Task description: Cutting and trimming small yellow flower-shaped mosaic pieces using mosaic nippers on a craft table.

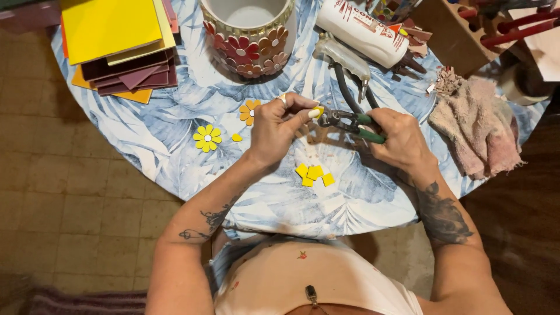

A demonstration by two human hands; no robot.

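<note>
Tiles [119, 44]: a stack of yellow, orange and maroon sheets is seen at the table's far left edge.
Table [175, 146]: it is round and covered by a blue leaf-print cloth.
Yellow flower [207, 137]: it is laid flat on the cloth, left of the hands, with a small yellow chip [236, 138] just beside it.
Orange flower [249, 111]: it is partly hidden behind the left hand.
Pot [249, 35]: a white pot ringed with red and brown mosaic flowers is stood at the far side.
Left hand [279, 129]: the fingers are pinched shut on a small yellow piece [317, 112], which is held at the nippers' jaws, above the table.
Squares [314, 174]: a few cut yellow squares are gathered on the cloth just below the hands.
Nippers [349, 122]: the green handles are gripped; the jaws are set against the yellow piece.
Glue tube [364, 32]: it is laid in a caulking gun [345, 58] beyond the hands.
Right hand [401, 142]: the fingers are curled closed around the nippers' handles.
Rag [478, 125]: a pink cloth is crumpled at the right.
</note>
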